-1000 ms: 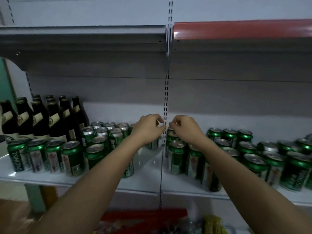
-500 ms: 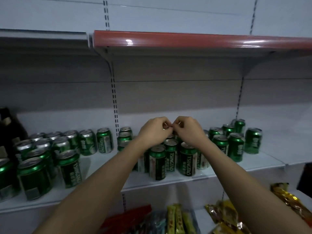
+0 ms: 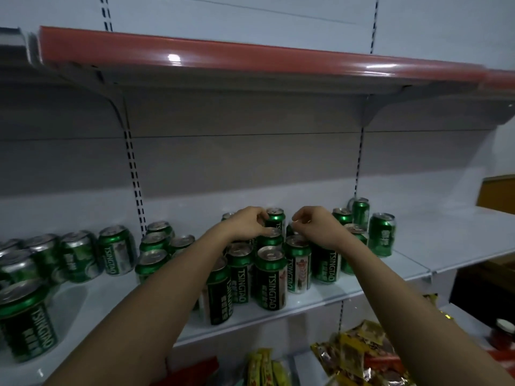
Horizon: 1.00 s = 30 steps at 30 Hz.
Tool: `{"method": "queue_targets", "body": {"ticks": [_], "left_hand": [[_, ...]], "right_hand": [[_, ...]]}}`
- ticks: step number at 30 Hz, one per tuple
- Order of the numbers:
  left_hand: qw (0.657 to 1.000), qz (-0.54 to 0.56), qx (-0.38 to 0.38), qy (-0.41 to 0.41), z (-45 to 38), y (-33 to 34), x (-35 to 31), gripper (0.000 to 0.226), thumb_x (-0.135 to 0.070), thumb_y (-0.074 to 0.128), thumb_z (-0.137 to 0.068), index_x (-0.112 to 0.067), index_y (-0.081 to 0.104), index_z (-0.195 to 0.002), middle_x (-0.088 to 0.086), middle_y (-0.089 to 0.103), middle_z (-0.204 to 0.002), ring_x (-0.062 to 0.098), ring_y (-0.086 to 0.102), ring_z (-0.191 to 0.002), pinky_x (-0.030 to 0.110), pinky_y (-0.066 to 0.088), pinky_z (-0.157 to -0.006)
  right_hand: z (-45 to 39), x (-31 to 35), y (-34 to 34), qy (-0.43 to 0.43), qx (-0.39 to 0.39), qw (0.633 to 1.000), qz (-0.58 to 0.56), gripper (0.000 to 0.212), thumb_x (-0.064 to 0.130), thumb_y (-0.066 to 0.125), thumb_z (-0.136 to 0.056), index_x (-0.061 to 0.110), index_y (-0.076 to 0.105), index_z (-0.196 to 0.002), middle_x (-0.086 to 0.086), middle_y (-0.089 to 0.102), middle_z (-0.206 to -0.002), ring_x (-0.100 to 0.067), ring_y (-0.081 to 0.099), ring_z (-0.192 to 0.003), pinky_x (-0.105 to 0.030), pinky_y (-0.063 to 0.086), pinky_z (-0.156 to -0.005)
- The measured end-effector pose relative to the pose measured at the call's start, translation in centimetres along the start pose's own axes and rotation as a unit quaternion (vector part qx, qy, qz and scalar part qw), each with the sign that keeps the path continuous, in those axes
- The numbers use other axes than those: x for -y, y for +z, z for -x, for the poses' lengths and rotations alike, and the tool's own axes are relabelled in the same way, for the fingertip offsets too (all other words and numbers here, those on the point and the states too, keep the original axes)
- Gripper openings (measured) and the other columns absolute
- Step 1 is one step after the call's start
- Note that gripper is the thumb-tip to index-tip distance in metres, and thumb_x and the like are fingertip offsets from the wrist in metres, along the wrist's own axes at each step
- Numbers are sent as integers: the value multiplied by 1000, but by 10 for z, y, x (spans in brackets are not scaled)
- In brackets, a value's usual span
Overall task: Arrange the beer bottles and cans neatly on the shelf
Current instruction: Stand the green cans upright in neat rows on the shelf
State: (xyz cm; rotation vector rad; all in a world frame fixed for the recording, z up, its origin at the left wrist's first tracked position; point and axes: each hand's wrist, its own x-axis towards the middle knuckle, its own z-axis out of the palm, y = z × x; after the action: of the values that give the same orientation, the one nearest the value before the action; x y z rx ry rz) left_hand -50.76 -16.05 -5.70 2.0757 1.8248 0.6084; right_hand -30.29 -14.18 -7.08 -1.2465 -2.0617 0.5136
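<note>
- The green Tsingtao cans (image 3: 271,280) stand upright in a loose huddle at the middle of the white shelf (image 3: 446,246), long axes vertical, some touching, rows uneven.
- Both hands reach over the far part of that huddle from the near side, wrists above the front cans.
- The left hand (image 3: 245,224) has its fingers curled down against the far can (image 3: 275,220) and the top of the can just in front of it; whether it truly grips either I cannot tell.
- The right hand (image 3: 315,224) hangs just right of that far can with fingers curled and thumb and forefinger drawn together; it seems to hold nothing, though the cans beneath hide the fingertips.
- The far can lies between the two hands, the left one nearer, touching or all but touching it.
- More cans (image 3: 117,250) sit scattered to the left, and a few (image 3: 380,234) stand apart on the right.
- No bottles are in view.
- Judgement: the next move likely means closing on the far can from both sides and shifting it into line.
</note>
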Motion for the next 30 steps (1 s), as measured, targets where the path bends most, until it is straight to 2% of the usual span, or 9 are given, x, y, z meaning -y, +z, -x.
{"method": "queue_targets", "body": {"ticks": [4,8,10,14,17,19,23,26,30], "left_hand": [[998,-18,65,-6,-14,-2,9,71,-33,80,-81,-12,48,-141,4,60,-127,20,59,-110,34,49,-97],[994,-72,86,16,-25,-1,11,66,-37,81,-79,-12,54,-135,-3,61,-108,16,58,-96,28,46,-80],[993,-69,93,28,-31,0,9,64,-38,79,-81,-12,55,-134,-1,61,-116,15,57,-98,26,44,-81],[996,17,40,76,-49,0,-12,50,-35,72,-88,-13,59,-132,4,66,-119,19,63,-104,24,47,-85],[992,57,13,112,-68,8,-45,46,-29,67,-92,-12,58,-134,3,66,-119,17,63,-105,27,49,-91],[988,75,19,135,-82,20,-70,41,-25,66,-94,-12,60,-132,5,67,-120,17,64,-106,27,50,-92],[979,103,63,163,-114,60,-125,45,-22,68,-93,-9,57,-135,8,64,-124,19,63,-108,26,50,-88],[978,82,93,168,-144,93,-162,55,-25,70,-91,-9,50,-140,10,58,-135,21,58,-115,28,47,-93],[981,-5,124,150,-182,135,-190,76,-42,71,-87,-10,39,-148,11,45,-146,29,48,-129,40,43,-106]], "right_hand": [[-20,3,12,-6,43,998,36,28,29,71,-90,9,69,-110,-8,71,-102,-23,67,-93,-40,56,-86],[-31,4,22,-13,145,985,92,32,33,69,-91,8,69,-111,-10,71,-106,-24,66,-96,-38,53,-87],[-31,1,23,-22,146,986,82,29,33,67,-92,11,71,-110,-7,72,-104,-21,66,-93,-37,53,-86],[-35,-14,-1,-21,15,999,-28,17,19,61,-96,13,70,-110,-3,71,-102,-18,68,-89,-33,55,-81],[-37,-38,-35,0,-115,987,-114,15,12,55,-99,13,68,-107,-2,71,-96,-15,70,-79,-35,59,-71],[-37,-64,-58,28,-195,969,-150,16,8,52,-99,12,67,-104,-5,71,-94,-18,69,-77,-36,59,-68],[-31,-130,-90,98,-313,937,-124,16,8,54,-95,12,66,-105,-5,68,-100,-23,66,-90,-40,56,-78],[-19,-180,-91,131,-347,923,-100,18,17,60,-93,17,59,-111,-6,64,-110,-17,60,-89,-32,47,-72],[-9,-228,-77,158,-286,935,-136,50,36,66,-92,22,45,-136,-4,52,-132,-23,54,-115,-39,50,-91]]}}
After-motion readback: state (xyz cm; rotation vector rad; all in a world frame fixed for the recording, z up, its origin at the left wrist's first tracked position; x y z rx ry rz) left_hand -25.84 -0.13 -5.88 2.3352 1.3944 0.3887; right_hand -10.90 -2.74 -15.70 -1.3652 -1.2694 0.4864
